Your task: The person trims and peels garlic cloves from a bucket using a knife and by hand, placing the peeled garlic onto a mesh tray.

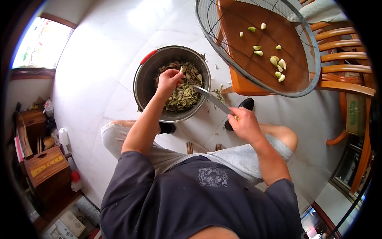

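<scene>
My left hand is over a metal bucket, its fingers pinching a small whitish garlic clove. In my closed right hand is a kitchen knife, its blade pointing up and left with the tip over the bucket's right side. A small yellow-green bit shows at the fingers of that hand, partly hidden. Inside the bucket lies a heap of dry brown and pale green husks. The bucket's handle has a red grip at the upper left rim.
To the right, a round wire-mesh sieve rests on an orange wooden chair and holds several peeled cloves. Green scraps lie on the tiled floor beside the bucket. A wooden box stands at left.
</scene>
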{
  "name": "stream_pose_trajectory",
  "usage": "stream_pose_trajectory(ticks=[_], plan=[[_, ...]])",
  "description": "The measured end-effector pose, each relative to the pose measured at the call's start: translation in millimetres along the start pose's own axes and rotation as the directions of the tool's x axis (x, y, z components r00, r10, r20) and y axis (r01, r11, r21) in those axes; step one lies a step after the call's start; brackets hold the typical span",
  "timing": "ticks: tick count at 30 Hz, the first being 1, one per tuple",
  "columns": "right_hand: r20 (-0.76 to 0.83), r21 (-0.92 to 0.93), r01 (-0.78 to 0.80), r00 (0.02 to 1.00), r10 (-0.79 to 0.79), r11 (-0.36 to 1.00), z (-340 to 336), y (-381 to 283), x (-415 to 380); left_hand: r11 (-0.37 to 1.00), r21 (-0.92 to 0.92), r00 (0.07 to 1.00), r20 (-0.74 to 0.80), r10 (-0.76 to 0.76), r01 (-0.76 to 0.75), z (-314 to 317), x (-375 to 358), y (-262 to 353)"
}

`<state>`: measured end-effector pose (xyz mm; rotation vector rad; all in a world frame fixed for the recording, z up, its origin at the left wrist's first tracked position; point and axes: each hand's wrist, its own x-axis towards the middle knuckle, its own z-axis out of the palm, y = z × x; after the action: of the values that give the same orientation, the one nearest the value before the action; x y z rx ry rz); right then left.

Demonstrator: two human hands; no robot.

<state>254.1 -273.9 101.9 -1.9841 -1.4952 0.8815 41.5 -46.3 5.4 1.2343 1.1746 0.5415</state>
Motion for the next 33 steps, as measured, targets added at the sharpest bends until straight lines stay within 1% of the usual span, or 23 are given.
stream_pose_trajectory(ticks=[2,3,6,8,10,11,14,16,17,20,23,26,29,32,33], plan=[[-0.126,0.061,0.073,0.99,-0.065,0.995,0.4,-7.8,-1.5,0.952,-0.306,0.997,0.076,0.015,0.01,3.5,-25.8,3.7],[-0.187,0.09,0.108,0.978,-0.09,0.99,1.1,-11.1,-2.1,0.937,-0.35,0.99,0.13,0.055,-0.006,6.5,-38.0,4.4],[-0.251,-0.073,0.28,0.924,-0.29,0.957,-1.0,-10.4,-1.3,0.907,-0.422,0.979,0.191,0.065,0.022,25.4,-78.6,18.6],[-0.305,-0.121,0.383,0.864,-0.401,0.916,-0.7,-15.4,-4.6,0.887,-0.459,0.973,0.224,0.055,0.055,36.9,-94.0,19.5],[-0.325,-0.186,0.468,0.801,-0.503,0.864,-5.1,-24.1,-8.9,0.859,-0.51,0.971,0.218,0.096,0.029,49.5,-106.8,17.6],[-0.333,-0.259,0.501,0.757,-0.563,0.826,-6.0,-27.3,-10.9,0.859,-0.512,0.968,0.225,0.112,0.02,54.1,-111.9,19.0],[-0.322,-0.349,0.534,0.703,-0.634,0.77,-9.3,-32.2,-17.5,0.852,-0.524,0.963,0.218,0.158,-0.021,65.4,-123.4,28.9],[-0.324,-0.361,0.533,0.698,-0.639,0.765,-12.0,-31.7,-20.3,0.838,-0.542,0.965,0.183,0.186,-0.059,71.6,-127.4,33.5],[-0.325,-0.366,0.532,0.696,-0.64,0.764,-13.0,-30.9,-21.6,0.862,-0.505,0.967,0.189,0.171,-0.054,73.1,-128.9,36.6],[-0.327,-0.375,0.515,0.704,-0.63,0.771,-15.2,-27.9,-25.2,0.878,-0.474,0.967,0.182,0.177,-0.072,79.0,-131.4,39.3],[-0.327,-0.382,0.499,0.714,-0.619,0.778,-16.6,-25.4,-27.9,0.923,-0.353,0.965,0.147,0.217,-0.154,85.8,-133.0,39.6],[-0.321,-0.405,0.476,0.726,-0.608,0.781,-17.4,-23.5,-29.6,0.94,-0.311,0.977,0.105,0.184,-0.144,93.8,-132.6,37.4],[-0.323,-0.424,0.461,0.727,-0.605,0.78,-17.7,-21.7,-30.8,0.972,-0.142,0.977,0.08,0.199,-0.187,98.1,-136.7,44.9],[-0.337,-0.422,0.462,0.719,-0.608,0.78,-16.7,-19.7,-30.2,0.972,-0.066,0.972,0.05,0.23,-0.227,100.5,-139.5,49.4],[-0.341,-0.419,0.464,0.716,-0.608,0.781,-16.4,-19.1,-30.1,0.964,-0.003,0.964,0.036,0.264,-0.264,100.3,-138.0,47.1]])
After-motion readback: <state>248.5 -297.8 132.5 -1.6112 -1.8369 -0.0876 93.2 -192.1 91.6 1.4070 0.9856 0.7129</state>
